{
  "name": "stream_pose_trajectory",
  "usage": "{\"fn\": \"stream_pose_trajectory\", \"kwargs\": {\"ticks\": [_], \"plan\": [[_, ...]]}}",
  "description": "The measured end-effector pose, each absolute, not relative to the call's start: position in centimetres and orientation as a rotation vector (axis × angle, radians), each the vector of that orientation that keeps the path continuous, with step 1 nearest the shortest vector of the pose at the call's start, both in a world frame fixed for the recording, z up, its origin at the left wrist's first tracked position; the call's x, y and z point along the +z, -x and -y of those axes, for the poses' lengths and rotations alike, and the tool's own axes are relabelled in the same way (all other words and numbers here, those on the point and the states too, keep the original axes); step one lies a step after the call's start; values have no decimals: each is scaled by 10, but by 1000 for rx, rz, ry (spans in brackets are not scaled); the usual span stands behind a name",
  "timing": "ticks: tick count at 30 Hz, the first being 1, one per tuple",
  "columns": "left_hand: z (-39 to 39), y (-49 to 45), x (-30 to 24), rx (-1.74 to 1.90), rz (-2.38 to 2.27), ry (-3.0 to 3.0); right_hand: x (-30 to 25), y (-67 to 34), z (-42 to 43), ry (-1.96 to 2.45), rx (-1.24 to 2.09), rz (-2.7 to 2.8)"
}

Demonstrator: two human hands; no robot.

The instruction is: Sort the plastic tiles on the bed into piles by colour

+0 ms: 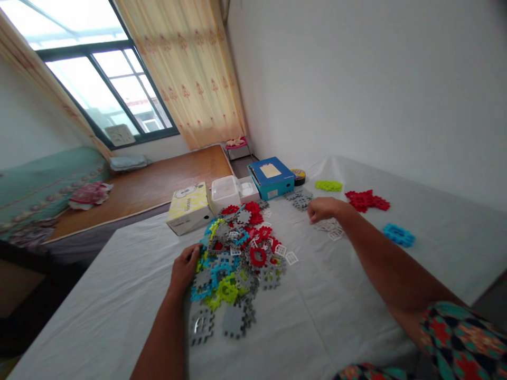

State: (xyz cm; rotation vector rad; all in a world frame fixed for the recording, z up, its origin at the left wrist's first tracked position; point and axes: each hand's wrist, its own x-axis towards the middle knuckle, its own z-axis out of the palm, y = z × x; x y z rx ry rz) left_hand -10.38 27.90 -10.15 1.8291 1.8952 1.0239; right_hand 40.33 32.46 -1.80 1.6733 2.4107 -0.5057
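Observation:
A mixed pile of interlocking plastic tiles [235, 258], red, blue, lime and grey, lies in the middle of the grey cloth-covered table [119, 295]. My left hand [185, 268] rests at the pile's left edge, fingers curled against the tiles. My right hand [322, 209] reaches out past the pile, fingers closed in a loose pinch just above a small group of white tiles [330, 228]. What the fingers hold, if anything, is hidden. Sorted groups lie around it: grey tiles [300, 199], lime tiles [328, 186], red tiles [366, 200], blue tiles [399, 235].
At the table's far edge stand a yellow-white carton [189, 207], a clear plastic box [225, 192] and a blue box [272, 177] with a round tin [298, 174] beside it. A white wall runs along the right. Wooden floor, a window and curtains lie beyond.

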Motion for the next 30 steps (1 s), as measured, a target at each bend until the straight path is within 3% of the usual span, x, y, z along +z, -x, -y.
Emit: {"fn": "stream_pose_trajectory", "kwargs": {"ticks": [4,10,18,30], "plan": [[-278,103,-100,1029,-1886,-1834,-21,-390,-320,-1758,-381,-2613],[-275,102,-98,1016,-1879,-1836,-45,-320,-305,-1258,-774,-2949],[-274,98,-95,1009,-1899,-1855,-83,-285,-303,-1612,-468,-3241],[-276,102,-98,1025,-1877,-1848,-77,-282,-304,-1291,72,-3141]]}}
